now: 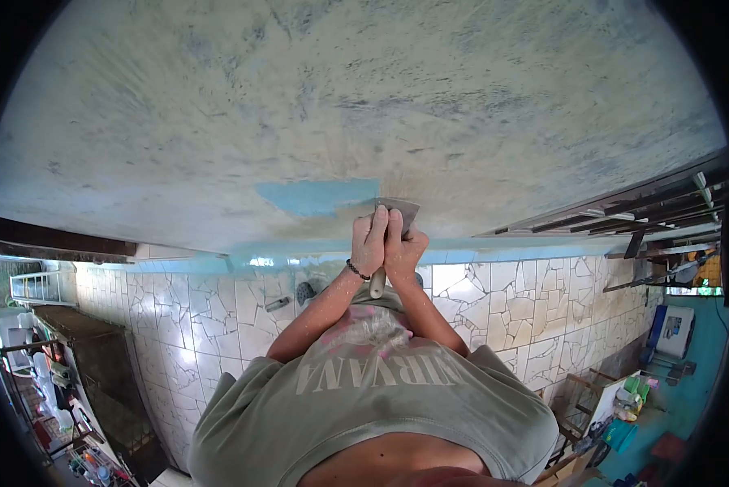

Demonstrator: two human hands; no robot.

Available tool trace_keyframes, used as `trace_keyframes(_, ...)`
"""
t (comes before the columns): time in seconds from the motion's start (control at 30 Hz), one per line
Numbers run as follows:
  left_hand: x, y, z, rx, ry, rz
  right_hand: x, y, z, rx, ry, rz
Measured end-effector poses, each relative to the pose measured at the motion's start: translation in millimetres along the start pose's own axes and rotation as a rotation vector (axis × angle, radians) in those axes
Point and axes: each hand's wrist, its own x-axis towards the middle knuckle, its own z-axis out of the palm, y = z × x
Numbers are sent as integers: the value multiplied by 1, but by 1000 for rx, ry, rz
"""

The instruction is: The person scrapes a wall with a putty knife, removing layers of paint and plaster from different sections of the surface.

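Observation:
Both my hands grip one scraper (399, 203), a wide putty knife with its metal blade against the wall (429, 105). My left hand (366, 245), with a dark beaded bracelet at the wrist, is closed on the left side of the tool. Close beside it, my right hand (405, 247) is closed on the right side. The handle's end sticks out below, between my wrists. Left of the blade lies a bare light-blue patch (316, 196); around it the surface is pale and blotched with grey. Pale specks dot my forearms.
Cracked-pattern white tiles (527, 304) cover the floor. A window grille (600, 217) runs along the right. A dark brown cabinet (105, 373) stands at left, with cluttered items beyond. At lower right are a wooden chair (575, 402) and a teal container (620, 436).

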Motion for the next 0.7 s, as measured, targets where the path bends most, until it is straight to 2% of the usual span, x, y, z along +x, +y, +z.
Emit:
trace_keyframes(0.17,1,-17,2,-6,10,-18,-7,34,-2,-6,29,29)
trace_keyframes(0.3,6,-5,3,-6,52,-27,-2,3,4,32,38,-20)
trace_keyframes(0.4,3,-9,4,-85,45,-43,-5,4,-4,-13,-39,58)
trace_keyframes(0.47,4,-23,1,-73,14,-26,-8,19,-4,-2,-7,44)
trace_keyframes(0.57,-1,-7,7,-33,79,-27,-10,31,0,14,6,43)
trace_keyframes(0.7,7,6,6,-7,114,23,0,5,-2,-45,-30,-20)
